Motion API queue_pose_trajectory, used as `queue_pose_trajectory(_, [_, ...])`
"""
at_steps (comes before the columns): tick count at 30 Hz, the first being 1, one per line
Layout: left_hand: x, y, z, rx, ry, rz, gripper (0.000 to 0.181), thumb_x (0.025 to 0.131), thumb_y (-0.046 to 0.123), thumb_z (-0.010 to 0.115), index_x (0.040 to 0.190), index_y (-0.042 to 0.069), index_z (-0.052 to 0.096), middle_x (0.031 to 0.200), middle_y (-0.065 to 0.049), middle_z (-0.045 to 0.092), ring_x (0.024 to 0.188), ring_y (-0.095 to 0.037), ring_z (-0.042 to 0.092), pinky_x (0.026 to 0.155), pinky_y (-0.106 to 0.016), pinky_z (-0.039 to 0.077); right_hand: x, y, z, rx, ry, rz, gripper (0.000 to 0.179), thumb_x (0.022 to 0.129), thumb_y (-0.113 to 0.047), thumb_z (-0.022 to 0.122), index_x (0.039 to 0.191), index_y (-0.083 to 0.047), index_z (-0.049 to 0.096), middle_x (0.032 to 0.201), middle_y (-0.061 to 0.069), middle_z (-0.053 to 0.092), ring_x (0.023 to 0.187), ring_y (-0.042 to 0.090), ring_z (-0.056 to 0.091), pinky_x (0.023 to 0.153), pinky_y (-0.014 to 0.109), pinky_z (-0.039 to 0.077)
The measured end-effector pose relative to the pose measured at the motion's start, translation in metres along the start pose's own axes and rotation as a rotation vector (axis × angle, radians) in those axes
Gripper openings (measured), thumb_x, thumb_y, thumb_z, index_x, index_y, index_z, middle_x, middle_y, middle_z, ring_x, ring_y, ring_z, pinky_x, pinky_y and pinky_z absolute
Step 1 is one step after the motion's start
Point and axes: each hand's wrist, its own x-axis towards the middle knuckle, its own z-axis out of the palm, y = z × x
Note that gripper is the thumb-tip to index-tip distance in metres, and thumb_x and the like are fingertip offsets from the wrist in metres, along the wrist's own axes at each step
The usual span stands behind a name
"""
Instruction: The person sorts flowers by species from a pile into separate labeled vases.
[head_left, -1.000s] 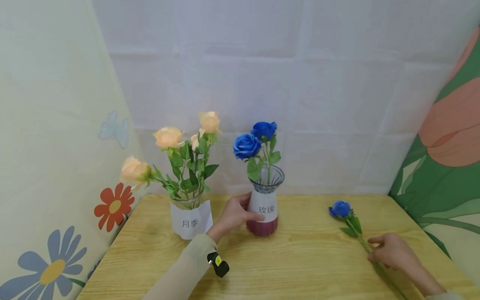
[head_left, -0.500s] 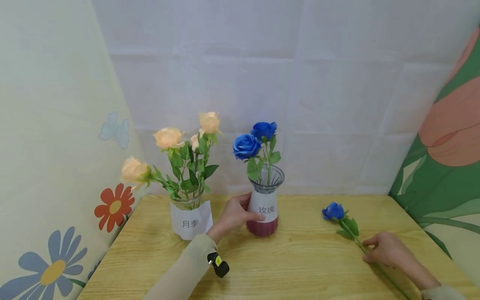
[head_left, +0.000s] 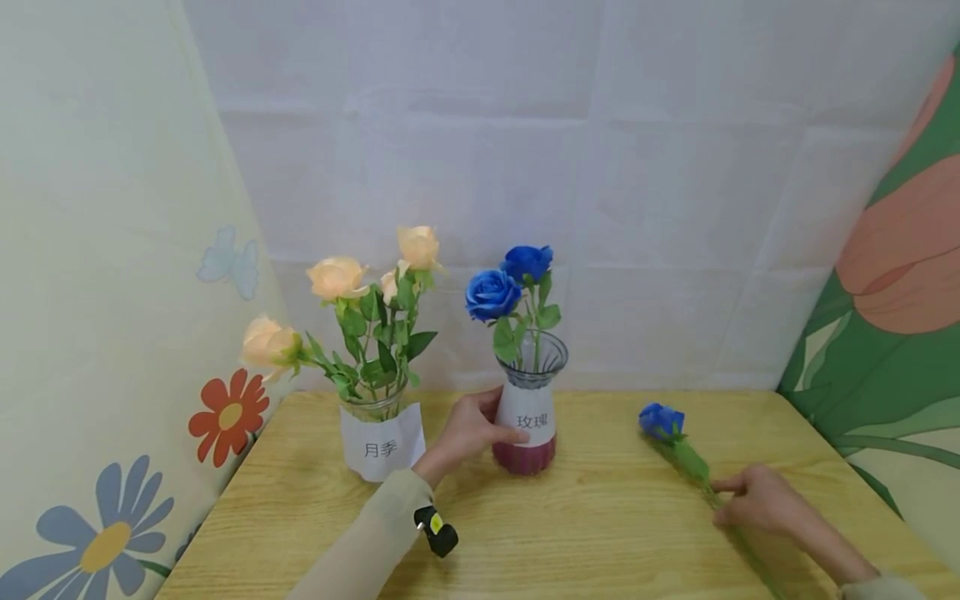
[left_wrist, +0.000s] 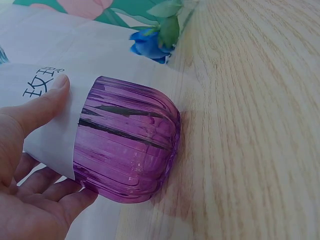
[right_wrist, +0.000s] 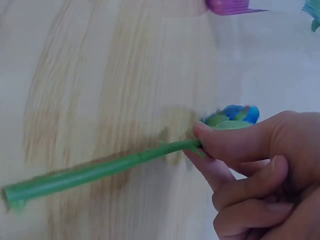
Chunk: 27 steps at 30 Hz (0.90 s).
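Note:
My left hand (head_left: 470, 433) grips a glass vase (head_left: 525, 457) with a purple lower part and a white paper label. In the left wrist view, the thumb lies across the label and the other fingers curl round the far side; dark stems show through the purple glass (left_wrist: 127, 145). Two blue roses (head_left: 492, 294) stand in that vase. At the right of the table, my right hand (head_left: 763, 502) pinches the green stem (right_wrist: 100, 172) of a single blue rose (head_left: 662, 421) between thumb and forefinger. Its bloom points away from me, toward the back of the table.
A second glass vase (head_left: 382, 442), labelled in white paper, holds several peach roses (head_left: 337, 277) to the left. Behind the wooden table (head_left: 600, 533) hangs a white cloth (head_left: 637, 192). Floral-patterned panels (head_left: 892, 350) flank both sides. A small black device (head_left: 437, 531) sits on my left wrist.
My right hand has moved a little left, carrying the single blue rose with it, and the bloom has shifted left too. The left hand and the vase it grips have stayed put.

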Motion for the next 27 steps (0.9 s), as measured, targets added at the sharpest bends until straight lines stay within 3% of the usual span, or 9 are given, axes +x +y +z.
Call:
queue_pose_trajectory(5, [0.000,0.000,0.000,-0.003,-0.004,0.000,0.077,0.080,0.027,0.095,0.149,0.018,0.061,0.139,-0.003,0.068,0.124,-0.026,0.066,0.104,-0.046,0.053,-0.001,-0.012,-0.002,0.140,-0.053,0.043,0.047,0.089,-0.008,0.079,0.127,0.015,0.066,0.091,0.014,0.076,0.081,0.022,0.068,0.072,0.040,0.058])
queue_pose_trajectory(10, [0.000,-0.001,0.000,-0.008,-0.004,0.000,0.078,0.080,0.026,0.095,0.149,0.017,0.060,0.140,-0.004,0.068,0.125,-0.027,0.066,0.104,-0.046,0.053,0.001,-0.030,-0.006,0.238,-0.054,0.048,0.049,0.095,-0.009,0.076,0.133,0.017,0.061,0.086,0.013,0.076,0.083,0.023,0.072,0.079,0.048,0.060])
queue_pose_trajectory(13, [0.000,-0.001,0.000,-0.012,-0.002,-0.001,0.079,0.080,0.025,0.096,0.149,0.016,0.060,0.140,-0.004,0.068,0.125,-0.027,0.066,0.104,-0.045,0.053,0.002,-0.045,-0.008,0.258,-0.029,0.028,0.049,0.096,-0.010,0.076,0.135,0.016,0.060,0.088,0.015,0.077,0.089,0.025,0.074,0.091,0.057,0.057])
queue_pose_trajectory(19, [0.000,-0.002,-0.001,-0.006,-0.002,0.009,0.077,0.079,0.025,0.096,0.148,0.016,0.062,0.138,-0.004,0.068,0.124,-0.026,0.067,0.103,-0.045,0.054,0.003,-0.076,-0.010,0.299,0.023,-0.011,0.053,0.098,-0.014,0.076,0.140,0.013,0.058,0.088,0.012,0.077,0.092,0.025,0.073,0.095,0.061,0.054])
queue_pose_trajectory(24, [0.000,-0.002,-0.001,-0.005,-0.005,0.016,0.076,0.080,0.026,0.096,0.147,0.016,0.062,0.137,-0.003,0.069,0.123,-0.026,0.067,0.102,-0.044,0.055,0.005,-0.100,-0.011,0.319,0.083,-0.025,0.056,0.097,-0.018,0.077,0.142,0.010,0.058,0.086,0.007,0.076,0.097,0.027,0.072,0.095,0.061,0.054])
queue_pose_trajectory(27, [0.000,-0.002,-0.001,-0.011,-0.007,0.019,0.075,0.080,0.026,0.095,0.147,0.016,0.062,0.137,-0.003,0.069,0.122,-0.026,0.067,0.102,-0.044,0.055,0.008,-0.111,-0.012,0.312,0.138,-0.049,0.058,0.097,-0.021,0.079,0.142,0.008,0.060,0.085,0.007,0.076,0.101,0.029,0.071,0.085,0.050,0.054])
